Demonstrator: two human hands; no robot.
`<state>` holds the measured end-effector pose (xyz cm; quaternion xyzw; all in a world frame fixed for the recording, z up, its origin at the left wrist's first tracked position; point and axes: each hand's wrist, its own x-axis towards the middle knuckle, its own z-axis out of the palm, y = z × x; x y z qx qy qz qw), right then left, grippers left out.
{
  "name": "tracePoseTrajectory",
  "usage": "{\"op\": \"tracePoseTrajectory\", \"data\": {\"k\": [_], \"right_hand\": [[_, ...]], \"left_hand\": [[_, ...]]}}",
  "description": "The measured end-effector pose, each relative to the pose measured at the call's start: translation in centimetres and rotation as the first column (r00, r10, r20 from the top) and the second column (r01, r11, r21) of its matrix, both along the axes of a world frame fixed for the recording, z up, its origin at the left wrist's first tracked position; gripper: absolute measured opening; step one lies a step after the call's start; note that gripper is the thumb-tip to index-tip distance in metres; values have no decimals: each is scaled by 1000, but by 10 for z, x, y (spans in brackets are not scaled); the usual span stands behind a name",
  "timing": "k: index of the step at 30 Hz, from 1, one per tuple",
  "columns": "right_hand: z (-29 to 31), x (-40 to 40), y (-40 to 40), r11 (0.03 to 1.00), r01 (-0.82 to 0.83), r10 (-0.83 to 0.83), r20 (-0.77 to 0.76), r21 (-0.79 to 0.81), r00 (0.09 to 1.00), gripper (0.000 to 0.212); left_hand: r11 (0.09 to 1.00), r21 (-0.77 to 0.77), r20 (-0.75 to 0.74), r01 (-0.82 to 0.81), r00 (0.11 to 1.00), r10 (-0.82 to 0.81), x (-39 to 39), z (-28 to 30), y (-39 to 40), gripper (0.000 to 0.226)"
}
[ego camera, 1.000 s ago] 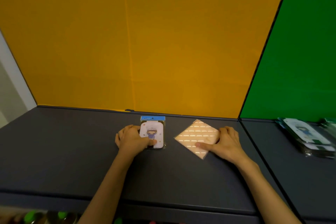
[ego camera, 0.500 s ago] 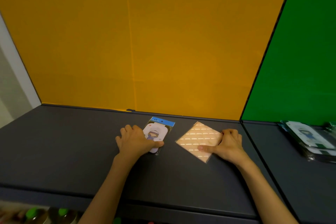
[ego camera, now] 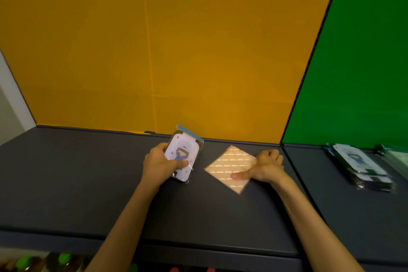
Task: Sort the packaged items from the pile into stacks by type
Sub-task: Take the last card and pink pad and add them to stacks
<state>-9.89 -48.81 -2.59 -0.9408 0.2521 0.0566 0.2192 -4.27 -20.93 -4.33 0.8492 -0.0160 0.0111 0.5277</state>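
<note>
Your left hand grips a clear-wrapped cartoon card pack: the thumb lies across its printed face and the fingers curl behind its left edge. The pack is tilted, with its blue header strip pointing up and to the right toward the orange back panel. The lower end of the pack sits close to the dark grey tabletop; you cannot tell whether it touches the surface.

Your right hand rests on the peach patterned square packet, which lies flat on the tabletop, turned corner-on like a diamond. The thumb presses on the packet's face near its lower right side, and the curled fingers hold its right corner. The two packets sit near each other but apart, with bare tabletop between them.

At the far right, on the adjoining grey surface below the green panel, a stack of cartoon card packs lies well apart from both hands. Just beyond it, at the frame edge, a second group of greenish packets shows; it is too blurred to identify.
</note>
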Motion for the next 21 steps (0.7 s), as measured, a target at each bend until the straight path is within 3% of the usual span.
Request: {"op": "tracePoseTrajectory", "data": {"k": [4,9,12,13,16,21], "right_hand": [[9,8,2,1000,7,-7,-61,-9,998,147],[13,15,5,1000,29,-29,-64,6,998,142],[11,15,-5,986,61,-48,-84,152,995,149],[11,14,-8,972,70,-59,-55,223,997,143],[12,7,-11,891,73,-132,101,448,986,89],[17,-6,-3,637,0,-325,269,771,907,77]], "left_hand": [[999,-49,101,0,995,5,-4,4,-1,54],[998,-50,115,40,993,-34,-6,5,-4,57],[997,-58,113,59,992,-52,-7,4,-5,57],[996,-57,112,65,992,-59,-8,5,-5,58],[995,-65,110,79,991,-71,-8,5,-6,57],[961,-254,21,111,994,-109,-10,7,-10,50]]}}
